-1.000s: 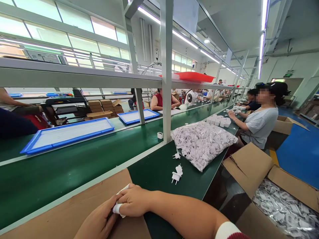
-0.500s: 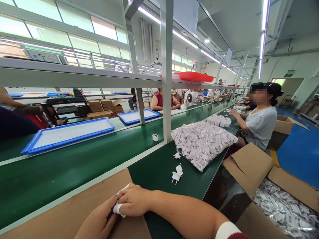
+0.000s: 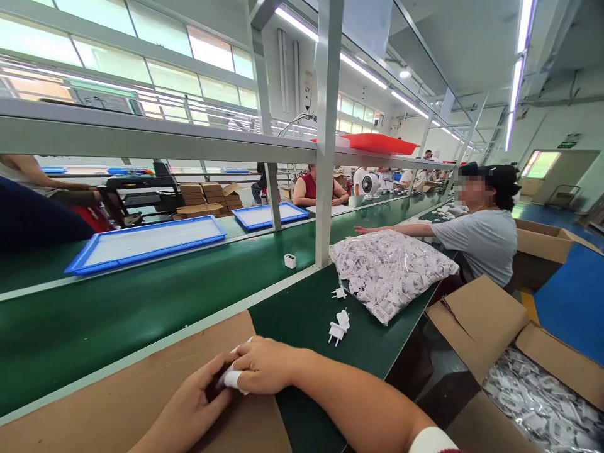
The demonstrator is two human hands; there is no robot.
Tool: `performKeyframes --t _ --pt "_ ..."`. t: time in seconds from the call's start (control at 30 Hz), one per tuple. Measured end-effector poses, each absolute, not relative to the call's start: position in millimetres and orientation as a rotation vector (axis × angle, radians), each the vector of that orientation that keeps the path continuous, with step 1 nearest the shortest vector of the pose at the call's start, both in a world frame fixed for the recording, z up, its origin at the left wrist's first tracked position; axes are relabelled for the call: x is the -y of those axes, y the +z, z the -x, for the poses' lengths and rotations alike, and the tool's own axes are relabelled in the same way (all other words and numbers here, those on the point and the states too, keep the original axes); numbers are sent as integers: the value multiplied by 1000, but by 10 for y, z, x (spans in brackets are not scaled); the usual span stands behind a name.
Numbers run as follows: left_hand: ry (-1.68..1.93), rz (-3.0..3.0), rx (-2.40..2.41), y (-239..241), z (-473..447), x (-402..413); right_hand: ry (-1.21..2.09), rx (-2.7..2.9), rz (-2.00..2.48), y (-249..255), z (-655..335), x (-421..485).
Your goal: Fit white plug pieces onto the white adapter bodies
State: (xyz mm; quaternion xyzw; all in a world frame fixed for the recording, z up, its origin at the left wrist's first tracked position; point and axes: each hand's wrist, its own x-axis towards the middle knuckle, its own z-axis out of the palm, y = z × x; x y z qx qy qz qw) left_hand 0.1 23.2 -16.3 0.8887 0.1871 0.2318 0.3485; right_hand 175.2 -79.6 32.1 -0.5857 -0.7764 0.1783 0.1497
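My left hand (image 3: 201,396) and my right hand (image 3: 267,365) meet over a brown cardboard sheet (image 3: 117,402) at the table's near edge. Both have their fingers curled together around a small whitish item that is mostly hidden between them. White coverings wrap the thumb and a fingertip of my right hand. Beyond it on the green table lie a few white two-pin plugs (image 3: 338,327), one of them a single white plug (image 3: 338,292) nearer the post. A large clear bag of white plug parts (image 3: 394,267) rests behind those.
A small white housing (image 3: 289,260) sits on the green conveyor belt (image 3: 165,314). Blue-rimmed trays (image 3: 151,242) stand across it. A metal post (image 3: 325,189) rises beside the bag. At right are an open carton (image 3: 481,314) of bagged parts and a co-worker (image 3: 481,233).
The view has swung slightly left. The white housing has slid left along the belt relative to the post. The co-worker has stretched an arm over the belt. My hands stay together, fingers shifting slightly.
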Motion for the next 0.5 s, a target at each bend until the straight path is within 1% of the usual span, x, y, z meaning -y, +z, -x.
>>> performKeyframes --t 0.13,0.23,0.33,0.4,0.5 --pt "583 -2155 -571 -53 -48 -243 307 1870 1871 609 -1990 1058" --pt "597 -2206 -629 13 -68 -190 168 1616 2283 781 -2255 1235" --pt "590 -2311 -608 14 -59 -138 362 1314 2671 825 -2529 1302" --pt "604 -2336 -604 -8 -50 -136 481 1189 2746 800 -2660 1289" --pt "606 -2335 -615 -36 -57 -169 484 1199 2719 743 -2718 1228"
